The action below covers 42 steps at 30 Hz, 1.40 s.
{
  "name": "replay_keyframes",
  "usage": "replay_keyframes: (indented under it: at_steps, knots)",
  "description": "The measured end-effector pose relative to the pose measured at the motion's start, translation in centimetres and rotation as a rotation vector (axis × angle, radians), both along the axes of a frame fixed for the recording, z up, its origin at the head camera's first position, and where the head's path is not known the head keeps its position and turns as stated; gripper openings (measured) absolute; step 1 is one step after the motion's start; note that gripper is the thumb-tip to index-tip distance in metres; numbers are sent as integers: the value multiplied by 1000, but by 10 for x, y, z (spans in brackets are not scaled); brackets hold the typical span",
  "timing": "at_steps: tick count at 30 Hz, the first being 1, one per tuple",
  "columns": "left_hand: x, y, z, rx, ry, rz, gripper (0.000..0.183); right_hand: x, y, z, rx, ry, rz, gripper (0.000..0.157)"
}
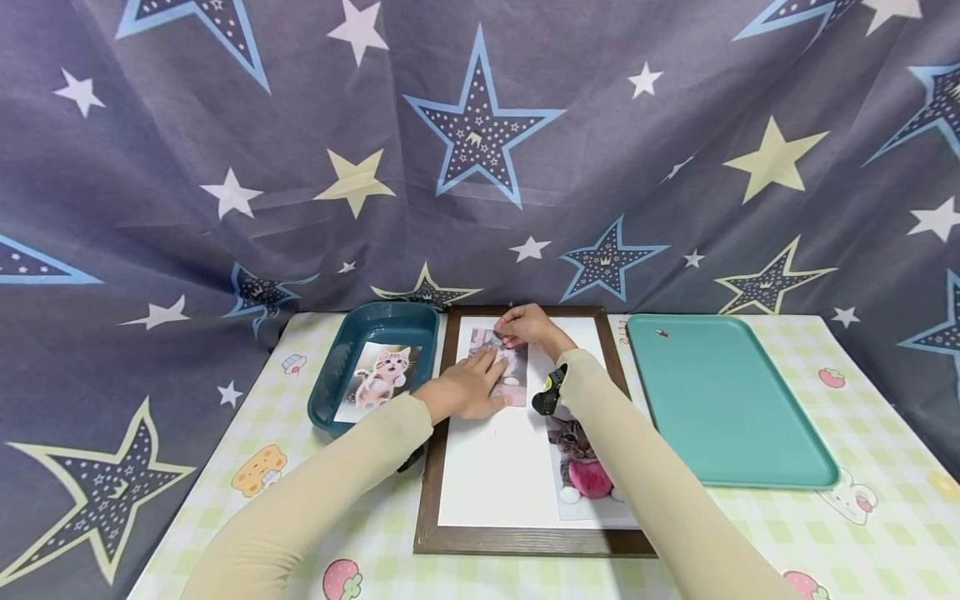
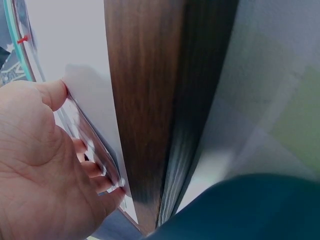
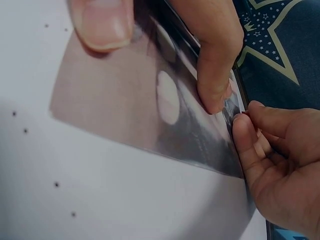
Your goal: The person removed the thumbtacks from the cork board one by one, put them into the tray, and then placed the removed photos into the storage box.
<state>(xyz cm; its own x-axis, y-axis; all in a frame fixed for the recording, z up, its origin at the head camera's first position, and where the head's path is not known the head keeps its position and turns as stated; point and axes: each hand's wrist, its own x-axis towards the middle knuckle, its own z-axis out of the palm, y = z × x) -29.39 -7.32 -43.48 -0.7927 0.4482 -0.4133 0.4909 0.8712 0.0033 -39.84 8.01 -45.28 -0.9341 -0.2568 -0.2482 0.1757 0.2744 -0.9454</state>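
In the head view my left hand (image 1: 465, 383) lies spread on a cat photo (image 1: 516, 392), pressing it against the white board (image 1: 495, 475) in the brown frame. My right hand (image 1: 534, 330) is at the photo's top edge, thumb and forefinger pinched together. Between those fingertips, the right wrist view shows a speck of a red push pin (image 3: 243, 114), mostly hidden. Lower right on the board is another photo (image 1: 585, 492), a cat with a pink heart, partly covered by my right forearm.
Left of the frame (image 1: 429, 521), a dark teal bin (image 1: 322, 392) holds a kitten photo (image 1: 382, 379). On the right a green tray (image 1: 735, 400) carries a small red pin (image 1: 662, 332). A starry curtain (image 1: 300, 108) hangs behind the checked tablecloth (image 1: 225, 533).
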Motion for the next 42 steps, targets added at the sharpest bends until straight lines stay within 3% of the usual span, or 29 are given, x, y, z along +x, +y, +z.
replay_keyframes:
  at_steps: [42]
  knots:
    - [0,0,-2,9,10,-5,76,3,0,2,49,9,-2,19]
